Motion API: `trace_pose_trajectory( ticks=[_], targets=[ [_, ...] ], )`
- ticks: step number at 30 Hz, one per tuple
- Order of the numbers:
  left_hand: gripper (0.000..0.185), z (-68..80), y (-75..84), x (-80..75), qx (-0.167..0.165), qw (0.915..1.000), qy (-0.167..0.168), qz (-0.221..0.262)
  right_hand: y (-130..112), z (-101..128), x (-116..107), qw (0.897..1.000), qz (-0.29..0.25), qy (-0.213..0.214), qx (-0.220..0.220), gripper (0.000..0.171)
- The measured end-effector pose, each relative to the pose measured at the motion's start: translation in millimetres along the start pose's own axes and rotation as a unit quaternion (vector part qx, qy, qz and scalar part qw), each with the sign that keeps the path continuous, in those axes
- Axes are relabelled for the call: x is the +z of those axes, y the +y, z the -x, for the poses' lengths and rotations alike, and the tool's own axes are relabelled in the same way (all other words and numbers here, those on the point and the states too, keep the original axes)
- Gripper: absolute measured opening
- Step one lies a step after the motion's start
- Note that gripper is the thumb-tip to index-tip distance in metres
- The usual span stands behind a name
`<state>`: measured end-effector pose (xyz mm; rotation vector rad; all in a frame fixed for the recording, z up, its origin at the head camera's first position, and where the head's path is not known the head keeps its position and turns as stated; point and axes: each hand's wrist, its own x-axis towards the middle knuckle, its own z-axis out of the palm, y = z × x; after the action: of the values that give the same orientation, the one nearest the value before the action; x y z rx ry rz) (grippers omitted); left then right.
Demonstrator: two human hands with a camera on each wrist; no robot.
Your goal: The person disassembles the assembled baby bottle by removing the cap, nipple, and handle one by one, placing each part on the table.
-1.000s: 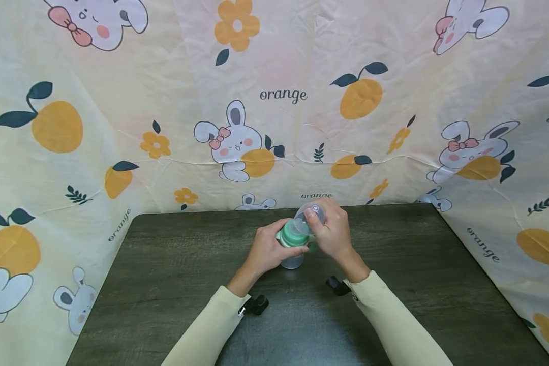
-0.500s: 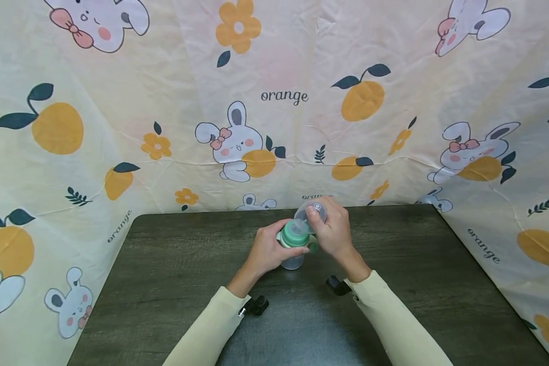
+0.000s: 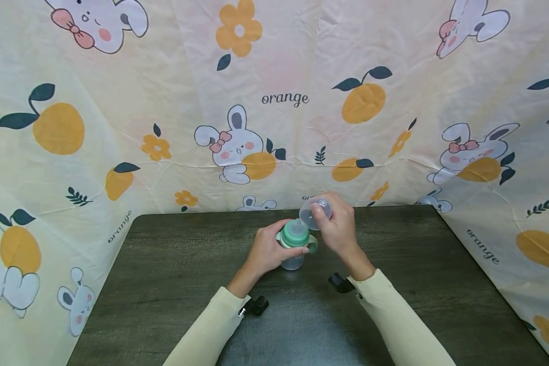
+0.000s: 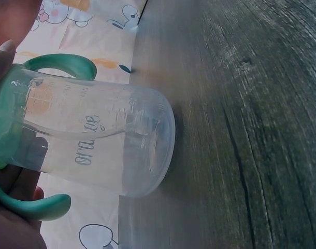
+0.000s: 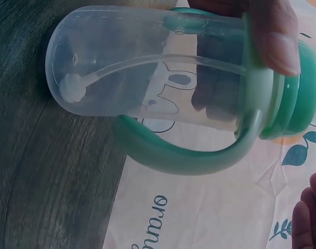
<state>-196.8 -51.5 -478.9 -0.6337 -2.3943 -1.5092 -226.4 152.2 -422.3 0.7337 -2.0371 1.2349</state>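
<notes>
While the left hand [image 3: 267, 250] has its grip clenched round the collar of the clear sippy bottle [image 3: 294, 243], the bottle stands at mid-counter [image 3: 164, 264], its base apparently resting on the wood. Green collar and two loop handles [image 5: 184, 150] fitted; weighted straw inside. Right hand [image 3: 337, 229]: grip pinching the clear dome cap [image 3: 315, 213], held just above and to the right of the green top, apart from it. Step in hand, by judgement: cap separated from bottle. Next move calls for a steady bottle and a level, centred cap.
</notes>
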Motion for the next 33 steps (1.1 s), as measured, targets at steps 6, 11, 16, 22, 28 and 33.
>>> trace_pose_trajectory(
  ticks=[6, 11, 16, 22, 28, 33],
  targets=[
    [0.068, 0.2, -0.5, -1.1, -0.002, 1.0, 0.0, 0.001, 0.5, -1.3, -3.5, 1.0, 0.004, -0.002, 0.008, 0.026],
    [0.069, -0.2, -0.7, -1.3, -0.005, 1.0, 0.0, -0.002, 2.6, -0.7, -6.7, 1.0, 0.012, 0.0, 0.017, 0.027],
    [0.071, 0.1, 0.7, -2.0, -0.009, 0.9999, 0.001, -0.011, 5.5, 2.6, -11.6, 0.999, 0.023, 0.004, 0.032, 0.029],
    [0.071, 0.1, 1.2, -2.2, -0.005, 1.0, 0.003, -0.008, 8.9, 8.2, -17.3, 0.998, 0.029, 0.002, 0.05, 0.025],
    [0.071, 0.9, 1.4, -1.9, -0.007, 0.9999, 0.001, -0.011, 14.9, 14.7, -21.8, 0.997, 0.041, -0.003, 0.058, 0.022],
    [0.071, 0.9, 1.8, -1.8, -0.012, 0.9998, 0.001, -0.013, 18.9, 18.1, -25.0, 0.997, 0.039, -0.015, 0.072, 0.022]
  ],
)
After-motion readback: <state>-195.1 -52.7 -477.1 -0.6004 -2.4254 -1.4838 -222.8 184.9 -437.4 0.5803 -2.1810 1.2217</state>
